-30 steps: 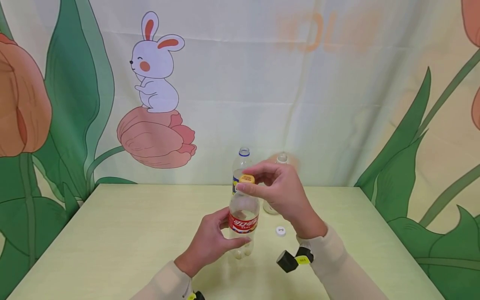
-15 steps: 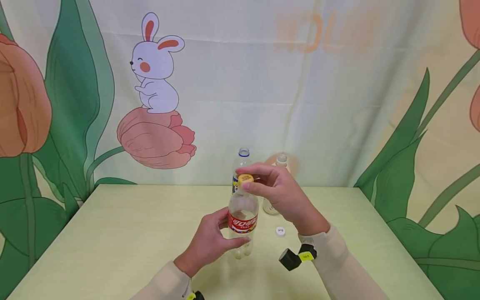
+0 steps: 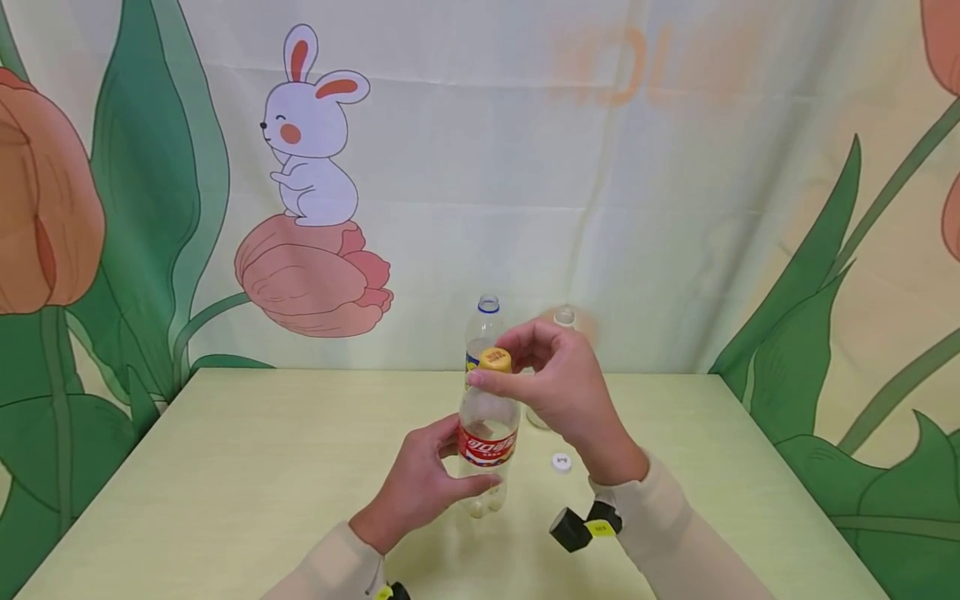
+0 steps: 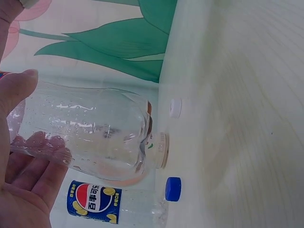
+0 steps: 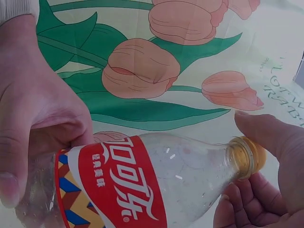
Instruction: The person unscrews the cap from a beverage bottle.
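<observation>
A clear plastic cola bottle (image 3: 487, 408) with a red label stands nearly upright in my left hand (image 3: 420, 479), its base seemingly raised off the table. Fingers and thumb of that hand wrap round its lower half; beads of moisture show on the wall in the left wrist view. On the bottle's neck sits a yellow bottle cap (image 5: 254, 154). My right hand (image 3: 558, 387) has its thumb and curled fingers round this cap. The thumb tip reaches past the cap's near side in the head view. Whether every finger touches it is hidden.
Behind stand two uncapped bottles: one blue-labelled (image 4: 95, 202), one clear (image 3: 564, 318), partly covered by my right hand. A white cap (image 3: 561, 462) and a blue cap (image 4: 173, 189) lie on the pale table (image 3: 262, 483). A printed cloth (image 3: 465, 167) hangs behind the table.
My right thumb and fingers have shifted back and forth about the yellow cap, the thumb now further left and the wrist turned. My left hand and the cola bottle have hardly moved.
</observation>
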Tool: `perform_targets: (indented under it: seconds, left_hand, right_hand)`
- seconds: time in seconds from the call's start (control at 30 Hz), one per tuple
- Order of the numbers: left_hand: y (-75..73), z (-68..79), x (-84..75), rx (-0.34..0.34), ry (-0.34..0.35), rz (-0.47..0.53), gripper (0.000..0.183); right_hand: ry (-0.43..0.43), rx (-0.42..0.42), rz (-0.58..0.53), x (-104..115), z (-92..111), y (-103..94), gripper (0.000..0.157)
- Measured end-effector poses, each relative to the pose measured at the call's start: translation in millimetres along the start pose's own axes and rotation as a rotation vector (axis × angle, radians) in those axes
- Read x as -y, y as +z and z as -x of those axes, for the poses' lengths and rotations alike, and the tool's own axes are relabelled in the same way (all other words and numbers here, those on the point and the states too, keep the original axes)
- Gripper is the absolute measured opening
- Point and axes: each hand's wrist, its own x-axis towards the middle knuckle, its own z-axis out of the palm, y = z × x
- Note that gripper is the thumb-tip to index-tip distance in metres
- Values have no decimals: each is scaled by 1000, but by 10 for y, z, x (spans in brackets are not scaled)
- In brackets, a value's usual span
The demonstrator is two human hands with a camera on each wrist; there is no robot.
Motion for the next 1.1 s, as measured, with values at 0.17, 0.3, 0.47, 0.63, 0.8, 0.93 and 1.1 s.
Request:
perform_targets:
  seconds: [0.17,0.3,0.47,0.63,0.8,0.93,1.1]
  left_hand:
    - [2,-2,-4,-5,5,-2,58]
    - [-1,0,-5,-9,10,-4,57]
    - [-4,3,-9,-7,3,-5,57]
    - [-11,4,-9,-6,6,-3,57]
    - [-23,-6,-2,-6,19,0,58]
    - [-29,-14,-1,-5,7,9,59]
    - [-27,-14,-1,-5,6,3,58]
  right_hand:
    - [-12,5,-11,9,4,-12,31]
    - [-15,30,-21,17,4,-26,29]
    - [-24,71,-46,12,-4,-38,28]
    - [-35,136,-90,-8,-16,-51,29]
    - [-36,213,-134,-26,-32,-68,32]
    - [-33,247,-146,-34,-40,-74,32]
    - [-32,252,-132,-32,-42,-83,38]
